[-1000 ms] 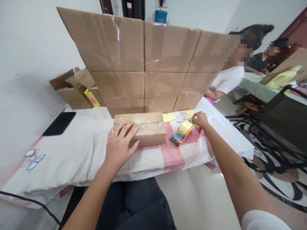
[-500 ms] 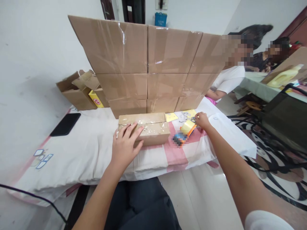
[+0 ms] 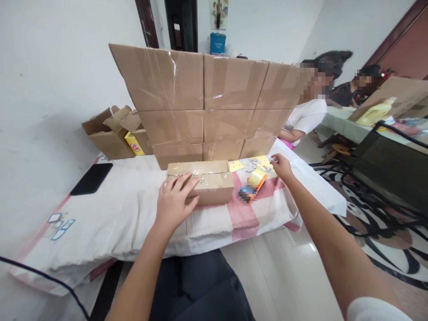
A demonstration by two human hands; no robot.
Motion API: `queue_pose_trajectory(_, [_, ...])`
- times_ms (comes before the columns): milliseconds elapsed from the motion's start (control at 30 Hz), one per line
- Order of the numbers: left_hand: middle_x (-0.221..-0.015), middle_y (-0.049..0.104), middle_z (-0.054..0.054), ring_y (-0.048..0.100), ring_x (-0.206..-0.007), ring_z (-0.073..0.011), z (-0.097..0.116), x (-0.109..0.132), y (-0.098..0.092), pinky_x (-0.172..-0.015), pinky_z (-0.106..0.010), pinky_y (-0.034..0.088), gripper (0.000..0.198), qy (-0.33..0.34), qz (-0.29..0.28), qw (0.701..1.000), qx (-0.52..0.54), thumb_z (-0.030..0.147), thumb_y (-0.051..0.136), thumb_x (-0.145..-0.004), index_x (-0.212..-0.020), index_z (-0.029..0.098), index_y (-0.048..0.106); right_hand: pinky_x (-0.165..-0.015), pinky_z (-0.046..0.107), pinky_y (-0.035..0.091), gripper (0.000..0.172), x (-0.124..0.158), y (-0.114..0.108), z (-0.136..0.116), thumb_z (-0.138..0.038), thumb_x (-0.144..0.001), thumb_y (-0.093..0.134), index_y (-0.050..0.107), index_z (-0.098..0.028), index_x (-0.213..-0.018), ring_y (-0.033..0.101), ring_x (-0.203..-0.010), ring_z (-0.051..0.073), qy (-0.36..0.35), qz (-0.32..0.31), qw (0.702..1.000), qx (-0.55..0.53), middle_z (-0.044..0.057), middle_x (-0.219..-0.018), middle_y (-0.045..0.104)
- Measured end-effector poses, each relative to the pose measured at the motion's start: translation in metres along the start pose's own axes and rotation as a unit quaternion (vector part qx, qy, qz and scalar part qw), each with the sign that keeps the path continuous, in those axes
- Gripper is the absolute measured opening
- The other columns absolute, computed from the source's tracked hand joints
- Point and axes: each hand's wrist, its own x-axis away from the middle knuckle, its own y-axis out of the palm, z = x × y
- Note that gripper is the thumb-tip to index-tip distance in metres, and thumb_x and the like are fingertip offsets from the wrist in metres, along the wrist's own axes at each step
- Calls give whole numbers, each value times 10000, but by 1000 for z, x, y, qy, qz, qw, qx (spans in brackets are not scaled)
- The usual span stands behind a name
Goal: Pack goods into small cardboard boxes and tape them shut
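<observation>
A long brown cardboard box [image 3: 214,189] with clear tape on its top lies on the cloth-covered table. My left hand [image 3: 176,196] rests on its left end, fingers spread over the top edge and thumb along the front. To the right of the box is a tape dispenser [image 3: 253,186] with an orange frame and a yellowish roll; its front part is blurred. My right hand [image 3: 281,167] hovers just beyond the dispenser, over the cloth's printed patch. Its fingers are loosely bent and apart, and I see nothing held in them.
Behind the box rises a wall of stacked taped cartons [image 3: 230,122]. A black phone [image 3: 92,179] lies at left, near open cartons [image 3: 109,138] and a yellow box [image 3: 134,143]. A person in a white shirt [image 3: 309,116] sits beyond the stack; a chair [image 3: 391,165] stands at right.
The view has tilted up slightly and shifted right. My left hand stays on the box. My right hand has lifted slightly away from the dispenser, with its fingers opening a little.
</observation>
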Motion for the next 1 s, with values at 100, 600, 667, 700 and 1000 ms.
queue_pose_trajectory(100, [-1425, 584, -11, 523, -1231, -307, -26, -4, -6, -1063, -481, 428, 468, 19, 8, 999, 42, 372, 626, -861, -1328, 345, 609, -662, 294, 490, 233, 12, -4, -20, -324, -824, 551, 633, -155, -962, 617, -656, 162, -18, -17, 999, -35, 81, -853, 716])
queue_pose_trajectory(600, [-1426, 571, -94, 502, -1322, -280, -95, -8, -12, -1133, -504, 368, 515, 6, 11, 986, 165, 448, 649, -851, -1330, 270, 586, -633, 281, 479, 92, 160, 6, -199, -261, -904, 561, 638, -219, -878, 602, -663, 143, -239, -215, 896, -305, 8, -819, 655])
queue_pose_trajectory(667, [-1431, 563, -104, 498, -1329, -279, -96, -8, -12, -1132, -500, 377, 516, 5, 12, 987, 160, 445, 644, -857, -1336, 265, 578, -628, 282, 462, 119, 157, 16, -204, -312, -902, 598, 670, -218, -898, 579, -682, 148, -227, -203, 892, -335, 12, -828, 646])
queue_pose_trajectory(700, [-1431, 561, -108, 497, -1332, -280, -96, -8, -12, -1132, -501, 380, 517, 5, 11, 987, 158, 442, 643, -860, -1340, 263, 574, -624, 281, 452, 146, 155, 21, -204, -339, -905, 608, 684, -222, -951, 565, -692, 151, -221, -193, 890, -348, 11, -828, 633])
queue_pose_trajectory(1000, [-1449, 538, -120, 486, -1362, -286, -108, -7, -10, -1129, -520, 400, 542, 25, 12, 988, 149, 457, 639, -880, -1377, 276, 521, -689, 292, 445, 213, 138, 40, -196, -288, -992, 483, 562, -265, -1189, 546, -784, 167, -279, -225, 863, -356, 21, -902, 581])
